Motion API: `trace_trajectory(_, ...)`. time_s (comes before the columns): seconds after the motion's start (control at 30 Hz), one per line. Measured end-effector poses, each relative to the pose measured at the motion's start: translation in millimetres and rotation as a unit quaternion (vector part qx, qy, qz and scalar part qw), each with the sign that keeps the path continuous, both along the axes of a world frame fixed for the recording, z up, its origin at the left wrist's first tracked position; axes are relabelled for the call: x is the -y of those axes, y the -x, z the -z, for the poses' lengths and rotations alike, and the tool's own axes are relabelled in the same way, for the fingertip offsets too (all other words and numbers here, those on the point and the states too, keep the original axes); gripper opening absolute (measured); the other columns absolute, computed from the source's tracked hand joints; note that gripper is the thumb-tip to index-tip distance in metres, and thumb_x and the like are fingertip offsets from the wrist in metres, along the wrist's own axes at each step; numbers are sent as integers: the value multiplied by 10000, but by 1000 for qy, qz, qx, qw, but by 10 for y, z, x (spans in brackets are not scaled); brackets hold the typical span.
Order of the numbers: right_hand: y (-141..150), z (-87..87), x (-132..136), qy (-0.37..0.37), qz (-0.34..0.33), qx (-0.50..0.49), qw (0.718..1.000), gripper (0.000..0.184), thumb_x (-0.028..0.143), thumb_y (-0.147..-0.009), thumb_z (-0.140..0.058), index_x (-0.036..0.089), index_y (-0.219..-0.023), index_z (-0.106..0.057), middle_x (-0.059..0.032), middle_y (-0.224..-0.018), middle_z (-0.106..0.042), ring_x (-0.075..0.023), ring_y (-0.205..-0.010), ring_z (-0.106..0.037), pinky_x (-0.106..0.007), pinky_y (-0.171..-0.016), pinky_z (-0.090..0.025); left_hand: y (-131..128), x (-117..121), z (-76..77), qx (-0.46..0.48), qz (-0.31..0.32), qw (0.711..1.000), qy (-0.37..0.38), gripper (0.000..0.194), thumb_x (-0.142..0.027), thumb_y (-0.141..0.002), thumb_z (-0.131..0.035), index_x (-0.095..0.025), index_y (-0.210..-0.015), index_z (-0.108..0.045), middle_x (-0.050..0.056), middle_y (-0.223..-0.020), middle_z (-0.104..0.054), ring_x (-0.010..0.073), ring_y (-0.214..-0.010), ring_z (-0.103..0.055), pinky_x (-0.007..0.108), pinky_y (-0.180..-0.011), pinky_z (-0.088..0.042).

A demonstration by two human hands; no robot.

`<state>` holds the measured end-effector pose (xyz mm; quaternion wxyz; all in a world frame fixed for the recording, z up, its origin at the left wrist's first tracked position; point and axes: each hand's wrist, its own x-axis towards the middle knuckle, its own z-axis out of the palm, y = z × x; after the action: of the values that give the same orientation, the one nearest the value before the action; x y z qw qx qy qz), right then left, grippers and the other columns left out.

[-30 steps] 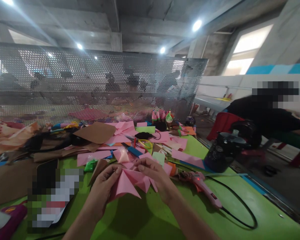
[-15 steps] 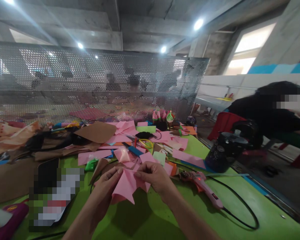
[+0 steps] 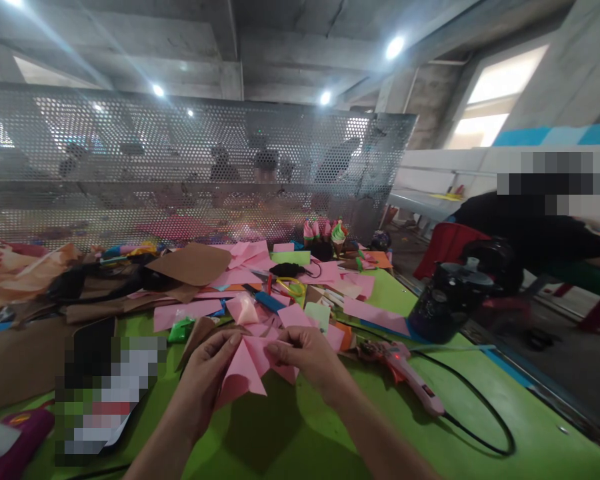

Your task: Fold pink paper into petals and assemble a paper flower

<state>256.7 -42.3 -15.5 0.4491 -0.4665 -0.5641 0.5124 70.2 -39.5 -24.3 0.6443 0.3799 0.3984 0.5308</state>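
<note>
Folded pink paper (image 3: 244, 370) above the green worktop (image 3: 380, 427)

Left hand (image 3: 213, 363) and right hand (image 3: 307, 357) pinch it in narrow grips; a glue gun (image 3: 416, 381) lies right.

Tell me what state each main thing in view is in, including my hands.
Left hand: pinching pink paper
Right hand: pinching the same paper
Pink paper: folded, lower edges flaring
Pink glue gun: lying down, red light lit, cord attached
Purple tool: partly out of frame, red light lit
Black container: upright
Ceiling light: on
</note>
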Motion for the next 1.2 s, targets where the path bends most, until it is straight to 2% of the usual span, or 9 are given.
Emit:
trace_trajectory(0.17, 14, -13, 16, -2, 12, -31, 999, 365, 484, -615, -847, 156, -664, -695, -23, -648, -671, -134, -610, -571, -246, -582, -430, 6, 25, -24, 6, 8, 1000, -17, 349, -425, -654, -824, -192, -906, -761, 37, -892, -721, 166, -755, -648, 212, -643, -499)
trace_trajectory(0.33, 3, -18, 4, -7, -22, -50, 998, 362, 497, -649, -822, 159, -681, -697, -23, -660, -671, -133, -625, -586, -260, -630, -461, 1, 8, -14, 8, 12, 1000, -18, 346, -415, -655, -827, -183, -905, -768, 43, -860, -722, 153, -716, -641, 207, -630, -496)
trace_trajectory(0.47, -15, 23, -15, -18, -23, -39, 999, 344, 482, -693, -797, 156, -704, -688, -32, -684, -676, -141, -643, -595, -269, -644, -462, -7, 0, -14, 21, 9, 1000, -6, 322, -395, -630, -844, -171, -846, -761, 40, -819, -718, 144, -688, -637, 201, -608, -493)
trace_trajectory(0.57, 3, 6, 8, -47, 17, 20, 999, 295, 436, -731, -776, 160, -731, -674, -34, -706, -672, -166, -669, -603, -280, -635, -460, -16, 14, -20, 54, 23, 998, 25, 327, -397, -602, -859, -176, -815, -746, 30, -775, -713, 147, -677, -643, 215, -624, -506)
trace_trajectory(0.67, 50, -66, 69, -175, 73, 127, 974, 213, 272, -746, -779, 199, -927, -694, -40, -894, -685, -213, -859, -614, -321, -755, -473, -31, 23, -27, 56, 15, 998, 38, 330, -395, -573, -873, -176, -780, -740, 6, -710, -695, 128, -616, -628, 208, -595, -497)
trace_trajectory(0.8, 110, -132, 151, -334, 85, 228, 911, 379, 48, -762, -713, 287, -1055, -684, -32, -1137, -629, -222, -1103, -533, -373, -941, -410, -45, 11, -13, 53, 11, 998, 28, 310, -386, -623, -851, -182, -835, -753, 11, -752, -720, 134, -654, -654, 202, -608, -504)
trace_trajectory(0.93, 142, -118, 193, -353, 39, 291, 888, 356, 51, -793, -662, 304, -1040, -703, -24, -1210, -614, -225, -1128, -515, -382, -947, -386, -37, -11, 35, 76, 13, 997, 30, 314, -368, -666, -832, -188, -909, -751, 42, -898, -751, 170, -812, -691, 212, -712, -531)
trace_trajectory(1.1, 169, -105, 210, -340, -18, 326, 882, 618, 15, -669, -617, 281, -1227, -619, -25, -1345, -556, -245, -1235, -457, -404, -1034, -304, -24, -37, 74, 106, -24, 994, 25, 306, -335, -643, -852, -181, -887, -748, 41, -933, -753, 147, -791, -686, 192, -702, -530)
trace_trajectory(1.2, 180, -101, 205, -327, -11, 331, 885, 615, 56, -679, -633, 285, -1250, -605, -17, -1388, -528, -250, -1267, -430, -404, -1053, -280, -26, -49, 81, 117, -27, 992, 34, 316, -331, -632, -860, -175, -880, -742, 31, -902, -752, 134, -770, -682, 180, -681, -526)
